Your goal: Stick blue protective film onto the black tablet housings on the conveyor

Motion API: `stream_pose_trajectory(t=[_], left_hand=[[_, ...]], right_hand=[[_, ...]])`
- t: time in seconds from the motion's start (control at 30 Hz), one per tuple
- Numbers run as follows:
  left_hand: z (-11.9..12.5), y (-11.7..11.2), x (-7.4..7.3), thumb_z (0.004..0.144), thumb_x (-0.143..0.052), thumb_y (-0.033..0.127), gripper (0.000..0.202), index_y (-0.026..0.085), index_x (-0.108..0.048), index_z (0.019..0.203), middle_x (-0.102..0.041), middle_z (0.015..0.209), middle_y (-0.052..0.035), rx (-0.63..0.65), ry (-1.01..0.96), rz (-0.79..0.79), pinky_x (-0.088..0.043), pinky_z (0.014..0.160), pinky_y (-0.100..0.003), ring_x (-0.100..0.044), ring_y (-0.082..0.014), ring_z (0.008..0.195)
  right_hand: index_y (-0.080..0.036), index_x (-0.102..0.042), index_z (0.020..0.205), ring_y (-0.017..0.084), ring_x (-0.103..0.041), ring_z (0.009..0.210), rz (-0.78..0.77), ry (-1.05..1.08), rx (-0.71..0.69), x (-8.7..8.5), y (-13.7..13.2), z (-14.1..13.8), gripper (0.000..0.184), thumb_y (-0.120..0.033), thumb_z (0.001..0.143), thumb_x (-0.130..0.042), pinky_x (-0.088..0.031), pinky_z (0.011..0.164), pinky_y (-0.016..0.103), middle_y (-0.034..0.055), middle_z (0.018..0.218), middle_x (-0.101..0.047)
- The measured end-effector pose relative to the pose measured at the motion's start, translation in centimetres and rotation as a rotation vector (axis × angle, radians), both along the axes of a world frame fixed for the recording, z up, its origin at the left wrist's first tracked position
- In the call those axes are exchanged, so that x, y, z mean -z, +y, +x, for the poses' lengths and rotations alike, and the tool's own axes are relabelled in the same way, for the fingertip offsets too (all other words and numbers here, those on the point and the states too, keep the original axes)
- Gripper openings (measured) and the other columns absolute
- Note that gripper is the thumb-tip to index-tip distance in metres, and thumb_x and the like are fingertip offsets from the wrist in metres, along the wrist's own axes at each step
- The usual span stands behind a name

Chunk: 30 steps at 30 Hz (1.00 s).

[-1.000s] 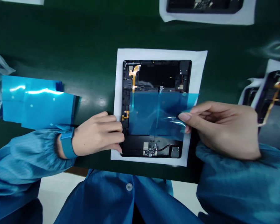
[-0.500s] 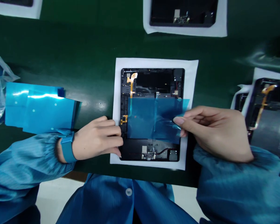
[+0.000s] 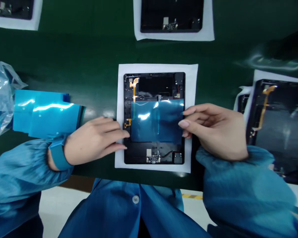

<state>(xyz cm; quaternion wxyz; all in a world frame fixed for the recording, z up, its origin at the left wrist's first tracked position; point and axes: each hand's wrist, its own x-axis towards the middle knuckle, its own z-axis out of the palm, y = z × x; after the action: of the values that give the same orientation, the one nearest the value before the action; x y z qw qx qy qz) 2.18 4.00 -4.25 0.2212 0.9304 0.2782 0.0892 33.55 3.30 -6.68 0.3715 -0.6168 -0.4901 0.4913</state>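
A black tablet housing (image 3: pixel 139 153) with exposed orange flex cable, small circuit board and wires lies on a white sheet (image 3: pixel 191 86) before me. A see-through blue film (image 3: pixel 145 127) covers its middle, with a bright glare on its left half. My right hand (image 3: pixel 211 129) is at the film's right edge, thumb on top and fingers curled by it, seemingly pinching that edge. On the other side, my left hand (image 3: pixel 96 140) rests by the housing's left edge. Its fingers are extended and the thumb is apart from them, with nothing held.
A stack of blue films (image 3: pixel 56 119) lies left, beside a clear plastic bag (image 3: pixel 7 82). Another tablet housing (image 3: pixel 285 125) is at right, overlapping a sheet and one more unit. Further housings, one at top centre (image 3: pixel 172 15), sit across the green table (image 3: pixel 84 49).
The film's right side, stretched past the housing before, now lies within its outline. My right hand has moved with it. My left hand's fingers have spread slightly. The whole view has shifted.
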Motion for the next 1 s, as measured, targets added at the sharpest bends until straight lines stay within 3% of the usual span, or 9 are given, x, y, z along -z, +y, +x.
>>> stream_pose_trajectory(t=[0.13, 0.4, 0.53, 0.7, 0.8, 0.87, 0.93, 1.0], left_hand=[[1.4, 1.3, -0.9, 0.105, -0.044, 0.031, 0.033, 0.017, -0.070, 0.121, -0.067, 0.101, -0.0088, -0.038, 0.203, 0.193, -0.047, 0.073, -0.036, -0.060, -0.0228, 0.088], [5.5, 3.5, 0.2, 0.099, -0.042, 0.016, 0.045, 0.022, -0.058, 0.141, -0.063, 0.114, -0.0122, 0.105, 0.380, 0.332, -0.044, 0.084, -0.042, -0.058, -0.0280, 0.104], [8.4, 3.4, -0.3, 0.100, -0.037, 0.015, 0.056, 0.027, -0.040, 0.155, -0.060, 0.122, -0.0143, 0.167, 0.522, 0.321, -0.045, 0.085, -0.042, -0.061, -0.0296, 0.105], [10.9, 2.9, -0.3, 0.102, -0.032, 0.020, 0.060, 0.039, -0.028, 0.159, -0.057, 0.131, -0.0139, 0.055, 0.634, 0.259, -0.046, 0.088, -0.046, -0.064, -0.0317, 0.105], [9.4, 3.1, -0.3, 0.099, -0.036, 0.016, 0.062, 0.035, -0.031, 0.158, -0.059, 0.128, -0.0127, 0.016, 0.525, 0.208, -0.047, 0.091, -0.046, -0.063, -0.0306, 0.107], [7.0, 3.1, -0.3, 0.098, -0.042, 0.021, 0.061, 0.025, -0.033, 0.158, -0.059, 0.130, -0.0147, -0.119, 0.390, 0.182, -0.049, 0.096, -0.047, -0.060, -0.0319, 0.114], [4.4, 2.9, 0.0, 0.098, -0.050, 0.038, 0.063, 0.015, -0.037, 0.155, -0.054, 0.141, -0.0184, -0.291, 0.258, 0.158, -0.047, 0.105, -0.051, -0.054, -0.0351, 0.127], [2.2, 2.5, 0.5, 0.091, -0.057, 0.064, 0.083, 0.012, -0.038, 0.153, -0.044, 0.153, -0.0215, -0.346, 0.202, 0.106, -0.040, 0.115, -0.055, -0.043, -0.0389, 0.141]], right_hand=[[-0.015, -0.068, 0.079, 0.009, -0.058, 0.043, 0.121, -0.049, 0.127, 0.8, -0.3, 0.1, 0.031, -0.043, 0.081, -0.081, -0.047, 0.040, 0.019, 0.0006, 0.059, -0.068], [-0.017, -0.068, 0.078, 0.010, -0.058, 0.044, 0.122, 0.015, 0.123, 2.3, 0.2, 0.3, 0.038, -0.053, 0.081, -0.078, -0.047, 0.039, 0.021, 0.0003, 0.060, -0.067], [-0.017, -0.068, 0.077, 0.010, -0.058, 0.044, 0.123, 0.046, 0.098, 2.5, 0.5, 0.3, 0.038, -0.054, 0.080, -0.078, -0.047, 0.040, 0.022, 0.0010, 0.060, -0.067], [-0.018, -0.067, 0.079, 0.012, -0.058, 0.045, 0.132, 0.021, 0.067, 3.2, 0.9, 0.7, 0.038, -0.055, 0.082, -0.075, -0.046, 0.041, 0.024, 0.0014, 0.061, -0.067], [-0.017, -0.068, 0.083, 0.013, -0.057, 0.047, 0.256, -0.194, 0.019, 2.9, 0.2, 0.3, 0.038, -0.054, 0.092, -0.063, -0.047, 0.046, 0.027, 0.0026, 0.064, -0.067], [-0.016, -0.071, 0.088, 0.015, -0.061, 0.058, 0.404, -0.394, -0.075, 2.1, -0.6, -0.5, 0.036, -0.049, 0.096, -0.057, -0.050, 0.059, 0.031, 0.0051, 0.073, -0.070], [-0.016, -0.075, 0.098, 0.019, -0.065, 0.075, 0.539, -0.571, -0.290, 1.2, -1.2, -1.5, 0.033, -0.044, 0.098, -0.056, -0.050, 0.073, 0.034, 0.0081, 0.087, -0.073], [-0.017, -0.076, 0.114, 0.023, -0.063, 0.088, 0.622, -0.725, -0.564, 0.4, -1.2, -2.7, 0.038, -0.045, 0.100, -0.054, -0.047, 0.080, 0.037, 0.0108, 0.100, -0.072]])
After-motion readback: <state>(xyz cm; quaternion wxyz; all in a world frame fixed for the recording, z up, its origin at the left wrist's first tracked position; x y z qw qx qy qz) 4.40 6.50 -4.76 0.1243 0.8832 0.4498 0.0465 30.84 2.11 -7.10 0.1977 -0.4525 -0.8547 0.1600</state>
